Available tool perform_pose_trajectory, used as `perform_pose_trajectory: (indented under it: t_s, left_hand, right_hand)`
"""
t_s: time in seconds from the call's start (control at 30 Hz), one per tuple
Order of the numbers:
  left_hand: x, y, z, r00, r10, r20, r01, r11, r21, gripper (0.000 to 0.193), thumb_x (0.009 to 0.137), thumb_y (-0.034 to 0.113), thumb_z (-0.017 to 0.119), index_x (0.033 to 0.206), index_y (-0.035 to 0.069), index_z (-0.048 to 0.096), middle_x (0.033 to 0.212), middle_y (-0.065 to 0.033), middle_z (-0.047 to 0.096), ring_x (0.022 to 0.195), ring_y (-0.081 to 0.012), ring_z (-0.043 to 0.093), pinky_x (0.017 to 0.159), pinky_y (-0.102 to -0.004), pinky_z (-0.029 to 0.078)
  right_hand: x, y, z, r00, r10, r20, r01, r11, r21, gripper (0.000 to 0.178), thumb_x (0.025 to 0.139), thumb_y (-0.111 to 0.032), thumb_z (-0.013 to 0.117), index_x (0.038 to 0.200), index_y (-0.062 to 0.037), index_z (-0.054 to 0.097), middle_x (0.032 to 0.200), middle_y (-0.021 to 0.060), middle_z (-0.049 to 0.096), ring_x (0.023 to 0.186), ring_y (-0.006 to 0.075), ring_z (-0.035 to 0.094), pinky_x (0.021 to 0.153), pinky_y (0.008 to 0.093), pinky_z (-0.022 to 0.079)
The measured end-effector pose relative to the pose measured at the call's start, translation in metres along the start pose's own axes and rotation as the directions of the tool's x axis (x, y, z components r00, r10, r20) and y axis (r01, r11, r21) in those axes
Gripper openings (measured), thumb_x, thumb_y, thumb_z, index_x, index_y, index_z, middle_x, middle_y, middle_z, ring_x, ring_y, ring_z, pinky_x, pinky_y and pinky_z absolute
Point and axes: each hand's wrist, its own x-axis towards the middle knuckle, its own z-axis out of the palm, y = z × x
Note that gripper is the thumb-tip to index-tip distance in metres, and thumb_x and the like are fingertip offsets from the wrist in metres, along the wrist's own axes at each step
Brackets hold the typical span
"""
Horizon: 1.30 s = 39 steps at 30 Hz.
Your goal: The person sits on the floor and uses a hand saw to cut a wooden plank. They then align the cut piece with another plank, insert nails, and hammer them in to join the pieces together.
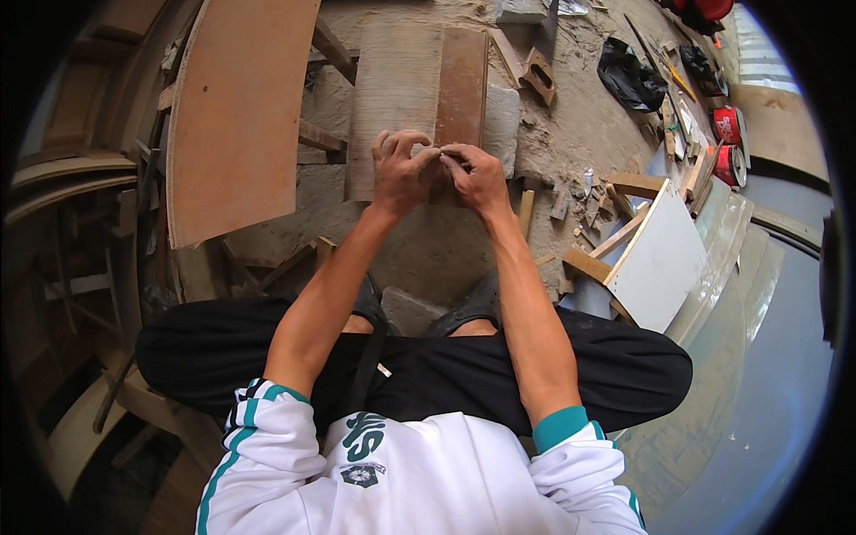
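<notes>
Both my hands meet over the near end of two boards lying side by side. My left hand has thumb and forefinger pinched together, the other fingers curled. My right hand pinches at the same spot, fingertips touching or nearly touching the left ones. Whatever sits between the fingertips is too small to make out. Beneath the left hand lies a pale, ribbed board; beneath the right, a smooth reddish-brown wooden board. A grey block shows beside the brown board.
A large plywood panel leans at the left. A handsaw lies at the far right of the boards, near a black plastic bag. Wood scraps, a white panel and red cans are to the right.
</notes>
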Motion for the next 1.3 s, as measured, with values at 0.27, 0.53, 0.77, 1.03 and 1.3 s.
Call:
perform_pose_trajectory:
  t_s: [0.27, 0.53, 0.77, 1.03, 1.3]
  left_hand:
    - [-0.003, -0.016, -0.013, 0.985, 0.008, 0.171, 0.007, 0.996, -0.086, 0.044, 0.073, 0.027, 0.078, 0.116, 0.022, 0.068, 0.131, -0.0008, 0.057, 0.129, -0.0230, 0.047, 0.112, -0.0460, 0.024]
    - [-0.002, -0.018, -0.019, 0.968, -0.040, 0.248, 0.021, 0.997, 0.080, 0.085, 0.066, 0.058, 0.079, 0.140, 0.027, 0.051, 0.151, -0.0095, 0.037, 0.144, -0.0267, 0.027, 0.116, -0.0540, 0.007]
    - [0.000, -0.023, -0.020, 0.942, -0.077, 0.327, 0.027, 0.988, 0.154, 0.095, 0.064, 0.075, 0.071, 0.145, 0.033, 0.044, 0.156, -0.0128, 0.028, 0.147, -0.0307, 0.020, 0.114, -0.0602, 0.003]
    - [0.017, -0.032, -0.023, 0.873, -0.032, 0.487, -0.065, 0.981, 0.182, 0.104, 0.055, 0.083, 0.070, 0.146, 0.045, 0.039, 0.161, -0.0179, 0.011, 0.150, -0.0362, 0.007, 0.110, -0.0710, 0.001]
    - [0.021, -0.028, -0.027, 0.815, -0.028, 0.579, -0.095, 0.979, 0.180, 0.116, 0.047, 0.086, 0.072, 0.149, 0.044, 0.035, 0.162, -0.0212, 0.005, 0.150, -0.0418, 0.001, 0.107, -0.0758, -0.002]
  right_hand:
    - [0.000, 0.008, 0.006, 0.989, -0.146, -0.006, 0.144, 0.980, -0.136, 0.015, 0.085, -0.012, 0.068, 0.094, 0.0002, 0.068, 0.087, 0.0167, 0.069, 0.075, 0.0273, 0.069, 0.069, 0.0339, 0.055]
    - [0.003, 0.008, 0.002, 0.997, -0.069, -0.020, 0.066, 0.987, -0.144, 0.015, 0.080, -0.013, 0.066, 0.089, -0.0020, 0.067, 0.086, 0.0170, 0.068, 0.079, 0.0351, 0.066, 0.072, 0.0416, 0.053]
    - [0.002, 0.010, -0.005, 0.995, -0.099, -0.024, 0.093, 0.981, -0.172, 0.014, 0.079, -0.013, 0.065, 0.088, -0.0027, 0.067, 0.085, 0.0174, 0.068, 0.078, 0.0352, 0.066, 0.072, 0.0416, 0.053]
    - [0.002, 0.009, -0.007, 0.998, -0.054, -0.013, 0.050, 0.974, -0.223, 0.016, 0.079, -0.015, 0.064, 0.089, -0.0038, 0.069, 0.084, 0.0166, 0.068, 0.080, 0.0340, 0.067, 0.073, 0.0416, 0.054]
    - [-0.003, 0.015, -0.011, 0.999, -0.039, -0.021, 0.034, 0.977, -0.209, 0.018, 0.080, -0.015, 0.063, 0.090, -0.0037, 0.071, 0.088, 0.0159, 0.069, 0.082, 0.0332, 0.067, 0.076, 0.0400, 0.054]
